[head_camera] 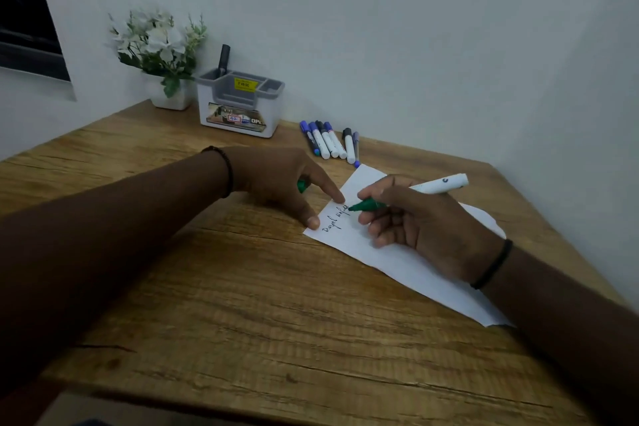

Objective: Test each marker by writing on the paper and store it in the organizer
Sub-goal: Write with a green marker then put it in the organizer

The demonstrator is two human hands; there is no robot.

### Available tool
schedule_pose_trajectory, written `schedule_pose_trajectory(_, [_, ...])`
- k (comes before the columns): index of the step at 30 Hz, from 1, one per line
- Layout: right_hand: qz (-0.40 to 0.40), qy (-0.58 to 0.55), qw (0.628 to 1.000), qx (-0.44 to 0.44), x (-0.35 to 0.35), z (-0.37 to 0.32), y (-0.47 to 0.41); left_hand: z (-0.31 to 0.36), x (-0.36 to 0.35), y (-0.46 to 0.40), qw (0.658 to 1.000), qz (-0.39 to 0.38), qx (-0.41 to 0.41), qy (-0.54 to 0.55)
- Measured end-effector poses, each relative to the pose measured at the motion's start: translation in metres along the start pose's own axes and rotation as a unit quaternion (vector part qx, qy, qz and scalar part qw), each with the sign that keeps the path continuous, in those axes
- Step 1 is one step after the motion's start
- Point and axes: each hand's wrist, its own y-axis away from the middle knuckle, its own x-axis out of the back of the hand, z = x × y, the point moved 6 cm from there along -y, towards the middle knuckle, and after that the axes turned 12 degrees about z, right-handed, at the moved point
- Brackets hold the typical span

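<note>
— Now, from the head view, what is held by the right hand [425, 228]?

— A green marker [408, 194] is gripped in its curled fingers, the tip set on the paper [408, 263], just beside a line of handwriting.

— And the left hand [276, 180]?

— The paper's edge is pressed down by its fingertips, while a green cap [302, 186] is tucked under the palm; how tightly it is held cannot be told.

— Where is everything else laid?

— The paper is spread on the wooden tabletop [242, 304]. Six markers [328, 142] are lined up beyond it, near the wall. One dark marker [223, 60] is stood upright in the organizer [238, 107], beside a flower pot [162, 59].
</note>
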Motion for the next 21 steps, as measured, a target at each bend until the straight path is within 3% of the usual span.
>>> schedule_pose_trajectory(3, [0.003, -0.014, 1.0, -0.022, -0.002, 0.002, 0.005, 0.003, 0.002, 0.001, 1.0, -0.015, -0.003, 0.004])
schedule_pose_trajectory(8, [-0.069, -0.018, 0.996, -0.058, -0.014, 0.002, 0.015, 0.001, 0.002, 0.001, 1.0, -0.028, 0.007, -0.002])
schedule_pose_trajectory(13, [0.033, 0.087, 0.995, 0.027, 0.002, -0.015, -0.018, 0.005, 0.0, 0.001, 0.998, -0.053, 0.014, -0.009])
schedule_pose_trajectory(16, [0.035, 0.155, 0.986, 0.044, 0.001, -0.012, -0.029, 0.006, 0.001, 0.0, 0.998, -0.061, 0.012, -0.019])
schedule_pose_trajectory(21, [0.046, 0.17, 0.982, 0.072, -0.001, -0.008, -0.036, 0.007, 0.003, -0.005, 0.998, -0.057, 0.019, -0.029])
